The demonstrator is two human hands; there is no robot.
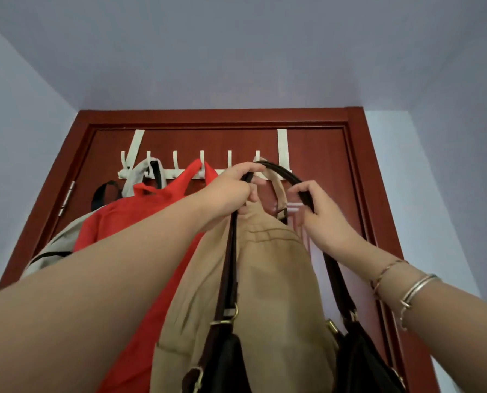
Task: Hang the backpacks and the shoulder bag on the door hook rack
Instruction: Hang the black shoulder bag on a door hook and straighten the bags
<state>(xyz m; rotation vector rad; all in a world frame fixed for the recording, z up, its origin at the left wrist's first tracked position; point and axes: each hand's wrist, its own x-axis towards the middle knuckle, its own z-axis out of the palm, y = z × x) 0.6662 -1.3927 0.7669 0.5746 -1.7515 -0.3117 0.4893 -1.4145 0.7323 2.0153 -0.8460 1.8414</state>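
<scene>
Most of the job looks done. A grey backpack [66, 239], a red backpack [117, 222] and a tan backpack [268, 279] already hang from the white hook rack [180, 173] at the top of the red door [321, 165]. The grey one is on the left, the red one is in the middle, and the tan one is on the right. The black shoulder bag [358, 361] is not on a hook yet. It hangs low in front of the tan backpack, and its dark strap [290, 174] loops up close to the hooks on the right side. The left hand [231, 188] has its fingers curled tight around the strap near the top of the loop. The right hand [319, 211] pinches the strap a little lower down, with the other fingers loose. I think the last step is to slip the strap over a free hook.
</scene>
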